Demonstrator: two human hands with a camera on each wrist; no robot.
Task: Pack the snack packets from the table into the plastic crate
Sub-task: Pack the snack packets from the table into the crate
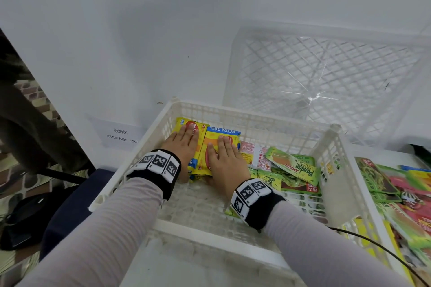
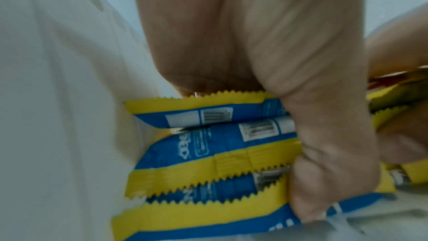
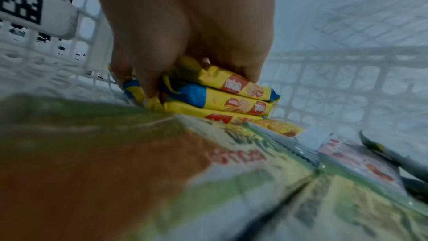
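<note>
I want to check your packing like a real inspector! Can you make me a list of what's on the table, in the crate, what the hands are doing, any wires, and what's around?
Surface: white table, mostly covered on the right.
Job's things: yellow wafer packets stacked at the crate's far left corner; green packets lie in the crate to their right; more packets wait on the table outside the crate.
Clutter: second crate leaning on the wall.
Grippers: left hand and right hand both grip the yellow stacks, fingers on top, thumbs at the near ends.
Cables: black cable by the right forearm.
Surroundings: white wall, storage area sign, patterned floor, dark bag.
</note>
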